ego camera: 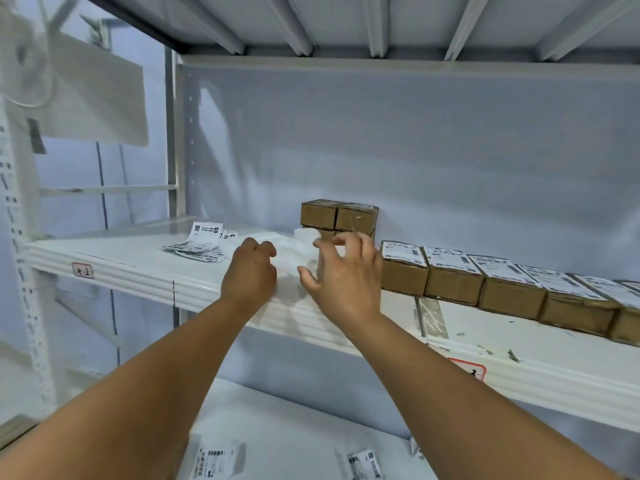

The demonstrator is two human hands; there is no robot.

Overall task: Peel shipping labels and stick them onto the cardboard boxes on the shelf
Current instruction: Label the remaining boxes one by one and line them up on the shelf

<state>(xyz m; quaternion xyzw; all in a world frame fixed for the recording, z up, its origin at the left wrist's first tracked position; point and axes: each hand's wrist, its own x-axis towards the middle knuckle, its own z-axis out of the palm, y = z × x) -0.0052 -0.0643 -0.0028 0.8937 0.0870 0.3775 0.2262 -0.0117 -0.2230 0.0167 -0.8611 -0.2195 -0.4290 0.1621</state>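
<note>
- A white painted metal shelf [138, 268] with a ribbed front lip is carrying the goods. A smooth grey back panel [415, 150] is closing it off behind.
- A row of small brown cardboard boxes [453, 287], each bearing a white printed label on top, is running along the right of the shelf, box touching box.
- A stack of plain brown taped cardboard boxes [337, 216] is standing against the back panel.
- A fanned pile of white printed shipping labels [202, 242] is lying flat on the left of the shelf.
- A thin, glossy white paper sheet [294, 252], blurred, is lying between the two hands.
- The left hand [251, 271] is gripping the sheet's left end with curled fingers.
- The right hand [343, 271] is hovering with fingers spread and slightly bent, holding nothing. Contact with the sheet cannot be told.
- Bare shelf is lying open between the pile and the left hand. The right hand is sitting just beside the first box of the row.
- Two more printed labels [216, 459] are lying on the white lower shelf [294, 427].
</note>
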